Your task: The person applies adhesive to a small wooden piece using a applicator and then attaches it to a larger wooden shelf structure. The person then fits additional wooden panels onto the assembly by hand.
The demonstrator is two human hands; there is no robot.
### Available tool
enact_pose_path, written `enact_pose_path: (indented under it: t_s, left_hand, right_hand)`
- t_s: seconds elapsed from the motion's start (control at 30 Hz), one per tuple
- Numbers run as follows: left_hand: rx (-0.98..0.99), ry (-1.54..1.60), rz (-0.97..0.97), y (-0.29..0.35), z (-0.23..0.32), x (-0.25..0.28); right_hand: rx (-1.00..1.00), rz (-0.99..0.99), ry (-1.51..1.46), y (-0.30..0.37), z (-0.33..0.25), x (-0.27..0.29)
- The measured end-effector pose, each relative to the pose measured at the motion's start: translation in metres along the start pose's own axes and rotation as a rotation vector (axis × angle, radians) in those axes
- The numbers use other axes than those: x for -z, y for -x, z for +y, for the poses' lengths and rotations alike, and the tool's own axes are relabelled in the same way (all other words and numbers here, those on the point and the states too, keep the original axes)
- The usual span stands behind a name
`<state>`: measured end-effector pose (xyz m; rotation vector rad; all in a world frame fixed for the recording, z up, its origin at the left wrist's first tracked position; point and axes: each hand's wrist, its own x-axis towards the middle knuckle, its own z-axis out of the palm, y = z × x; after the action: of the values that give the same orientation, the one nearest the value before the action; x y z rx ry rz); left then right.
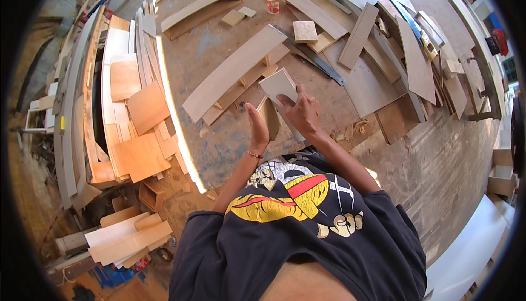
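Note:
My right hand (302, 110) grips a small square grey-faced plywood panel (276, 83) by its lower right corner, holding it above the workbench. My left hand (258, 126) is flat and upright, its palm pressed against the left side of a small wooden box-like piece (270, 115) that stands under the panel. A long pale curved board (233, 72) lies on the bench just left of and behind both hands. A red string bracelet sits on my left wrist.
The brown workbench (230, 142) carries many offcuts: a small square block (304, 30), a hand saw (315, 60), long strips (359, 35), a red cup (272, 4). Plywood sheets (134, 114) are stacked at the left edge. More boards lie on the floor at lower left (126, 238).

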<state>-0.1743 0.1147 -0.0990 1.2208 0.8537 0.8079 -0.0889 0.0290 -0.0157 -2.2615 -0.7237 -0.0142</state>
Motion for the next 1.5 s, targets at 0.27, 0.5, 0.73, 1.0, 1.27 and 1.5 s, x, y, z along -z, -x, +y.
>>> enact_pose_path:
  t_s: [0.27, 0.5, 0.73, 1.0, 1.27, 1.5]
  left_hand:
    - [-0.031, 0.069, -0.171, 0.004, 0.043, -0.002]
    - [-0.042, 0.069, -0.231, 0.005, 0.049, 0.000]
    - [-0.077, -0.276, -0.219, -0.016, -0.024, 0.025]
    - [-0.296, -0.196, -0.237, 0.003, 0.039, 0.014]
    - [-0.433, -0.632, -0.323, -0.013, 0.028, 0.043]
    - [-0.471, -0.497, -0.411, -0.005, 0.053, 0.036]
  right_hand:
    - [0.013, -0.085, -0.092, 0.011, -0.015, 0.009]
    - [0.155, -0.084, -0.116, 0.022, -0.021, 0.017]
    - [-0.016, -0.118, -0.026, -0.001, -0.008, 0.005]
    - [-0.015, -0.152, -0.037, 0.009, -0.015, 0.016]
    - [0.100, -0.227, -0.072, 0.016, -0.029, 0.034]
    - [0.188, -0.101, -0.091, 0.011, -0.011, 0.021]
